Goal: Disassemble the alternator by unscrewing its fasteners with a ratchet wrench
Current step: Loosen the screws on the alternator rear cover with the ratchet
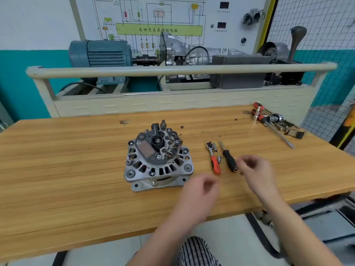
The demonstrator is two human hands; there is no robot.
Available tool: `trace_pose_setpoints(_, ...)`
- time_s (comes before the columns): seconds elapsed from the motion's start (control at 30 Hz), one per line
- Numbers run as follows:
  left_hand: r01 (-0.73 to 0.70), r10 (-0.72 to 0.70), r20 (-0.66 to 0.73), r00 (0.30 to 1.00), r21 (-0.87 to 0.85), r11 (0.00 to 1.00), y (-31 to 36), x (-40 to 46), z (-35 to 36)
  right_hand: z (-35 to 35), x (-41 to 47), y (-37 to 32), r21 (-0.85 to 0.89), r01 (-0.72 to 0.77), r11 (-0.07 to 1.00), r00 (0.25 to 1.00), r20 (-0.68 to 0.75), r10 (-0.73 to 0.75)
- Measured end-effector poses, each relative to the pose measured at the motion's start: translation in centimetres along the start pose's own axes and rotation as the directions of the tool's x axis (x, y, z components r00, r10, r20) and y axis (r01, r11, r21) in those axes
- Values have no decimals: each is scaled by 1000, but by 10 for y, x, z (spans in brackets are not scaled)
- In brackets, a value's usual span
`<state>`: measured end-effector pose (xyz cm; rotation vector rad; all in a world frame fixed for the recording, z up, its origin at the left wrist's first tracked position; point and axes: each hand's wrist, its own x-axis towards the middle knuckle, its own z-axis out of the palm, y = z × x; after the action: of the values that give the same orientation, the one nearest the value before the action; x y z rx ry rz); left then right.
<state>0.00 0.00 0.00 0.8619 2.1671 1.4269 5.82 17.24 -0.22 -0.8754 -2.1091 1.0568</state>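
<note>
The alternator [158,157] sits on the wooden table [67,169]. To its right lie a ratchet [213,157] and a black driver [228,157]. Both blurred hands, left [199,192] and right [254,170], hover nearby, holding nothing.

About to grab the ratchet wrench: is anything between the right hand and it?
Yes. The black-handled driver lies on the table between the right hand and the ratchet wrench; a small socket sits beside the wrench handle.
</note>
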Motion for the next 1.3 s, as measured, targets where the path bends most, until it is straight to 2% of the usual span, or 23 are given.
trace_pose_setpoints(0.03,-45,45,10,999,91,995,7,27,11,7,23,-2,-71,14,997,1000,4,-14)
trace_pose_setpoints(0.1,-44,47,-6,999,233,971,17,72,29,19,60,-8,-212,-17,977,999,29,24)
trace_pose_setpoints(0.2,16,5,-51,999,407,913,20,121,50,39,102,-6,-316,-92,944,984,119,135)
trace_pose_setpoints(0.3,40,36,-115,993,593,805,8,153,59,51,123,8,-318,-141,938,954,207,214)
trace_pose_setpoints(0.43,37,29,-84,996,686,727,4,173,60,54,134,15,-290,-191,938,937,231,262)
trace_pose_setpoints(0.67,65,23,-125,992,657,751,-3,176,56,55,138,25,-327,-191,925,950,174,258)
trace_pose_setpoints(0.8,98,-25,-135,991,564,820,-4,172,53,55,138,29,-273,-202,941,951,173,255)
trace_pose_setpoints(0.93,103,-7,-200,980,473,875,-9,168,51,58,138,29,-277,-185,943,959,160,235)
trace_pose_setpoints(1.1,176,-91,-240,967,361,916,-9,167,46,60,140,26,-299,-190,935,954,168,248)
trace_pose_setpoints(1.3,255,-145,-304,942,363,896,-8,165,50,62,138,28,-261,-197,945,960,146,241)
